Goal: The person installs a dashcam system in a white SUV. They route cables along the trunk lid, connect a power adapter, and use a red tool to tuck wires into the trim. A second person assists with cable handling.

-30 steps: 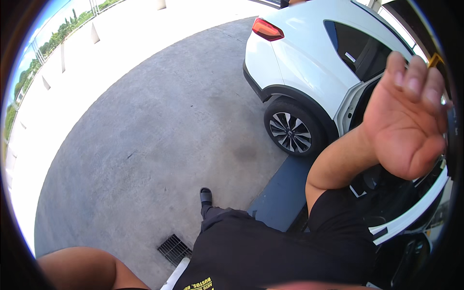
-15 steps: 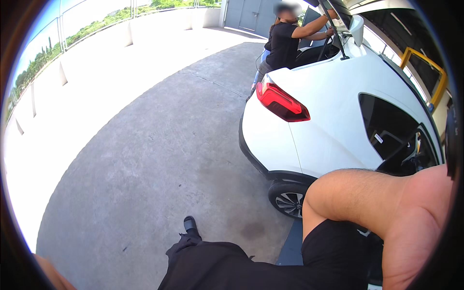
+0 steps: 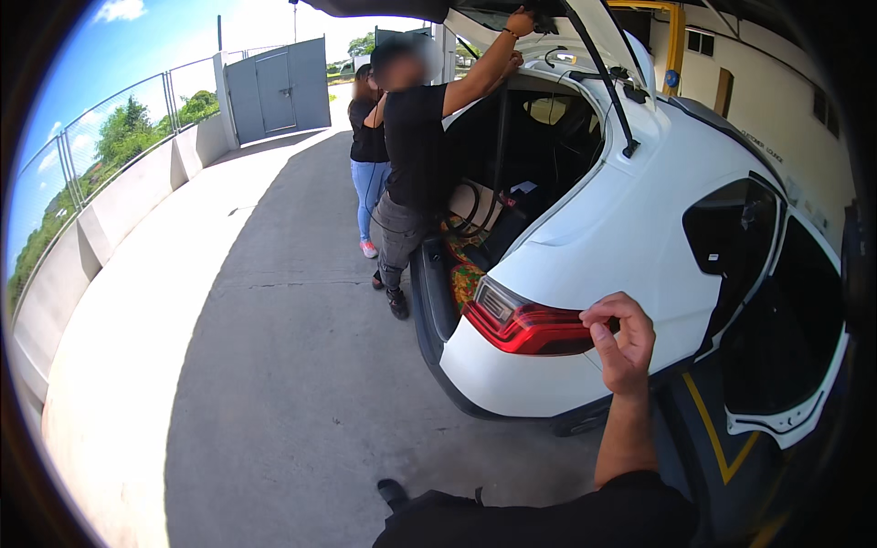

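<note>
My right hand [image 3: 619,342] is raised in front of the white car's red taillight [image 3: 530,320], fingers loosely curled and apart, holding nothing; whether it touches the car I cannot tell. The car [image 3: 639,237] has its tailgate [image 3: 610,36] up, showing a cargo area with a patterned cloth [image 3: 461,283] and dark hoses or strips. A co-worker [image 3: 411,146] in a black shirt reaches both arms up to the raised tailgate. My left hand is out of view.
Another person [image 3: 365,155] in jeans stands behind the co-worker. An open side door [image 3: 781,347] projects at the right. A concrete wall with fencing [image 3: 119,210] runs along the left, toward a grey gate [image 3: 277,91]. A yellow post [image 3: 674,46] stands behind the car.
My view has turned and moved toward the car's rear, bringing the two people and raised tailgate fully into view. My right hand has come down from the right edge to before the taillight.
</note>
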A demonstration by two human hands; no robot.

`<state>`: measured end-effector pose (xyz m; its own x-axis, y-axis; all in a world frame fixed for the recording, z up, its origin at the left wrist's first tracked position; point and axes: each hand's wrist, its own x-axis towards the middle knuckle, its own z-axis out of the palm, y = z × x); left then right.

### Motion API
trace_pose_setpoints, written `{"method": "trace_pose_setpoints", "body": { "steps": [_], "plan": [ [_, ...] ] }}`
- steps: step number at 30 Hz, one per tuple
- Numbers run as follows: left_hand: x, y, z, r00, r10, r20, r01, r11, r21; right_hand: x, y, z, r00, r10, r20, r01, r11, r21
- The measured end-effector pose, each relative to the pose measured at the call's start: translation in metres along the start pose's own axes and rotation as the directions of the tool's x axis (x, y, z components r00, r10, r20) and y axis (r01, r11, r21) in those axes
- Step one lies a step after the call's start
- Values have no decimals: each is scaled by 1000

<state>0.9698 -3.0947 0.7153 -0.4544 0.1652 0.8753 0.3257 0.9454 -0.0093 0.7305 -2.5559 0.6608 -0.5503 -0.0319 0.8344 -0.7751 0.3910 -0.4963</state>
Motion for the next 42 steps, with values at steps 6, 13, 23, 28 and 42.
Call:
{"method": "trace_pose_setpoints", "body": {
  "steps": [6,13,23,28,42],
  "plan": [
    [-130,-275,309,570,-606,556,819,360,-447,-42,146,341,582,518,627,-620,782,-70],
    [-204,-404,504,72,-416,906,974,225,25,10,209,624,310,166,936,-495,869,9],
    [89,-429,784,-4,421,907,935,324,-146,106,339,670,678,501,537,-557,828,-70],
    [166,-351,934,2,629,777,829,434,-353,138,437,615,785,599,155,-580,800,-154],
    [662,-49,1078,718,655,-235,-122,-214,-969,329,576,355,564,588,-580,-618,766,176]
  ]
}}
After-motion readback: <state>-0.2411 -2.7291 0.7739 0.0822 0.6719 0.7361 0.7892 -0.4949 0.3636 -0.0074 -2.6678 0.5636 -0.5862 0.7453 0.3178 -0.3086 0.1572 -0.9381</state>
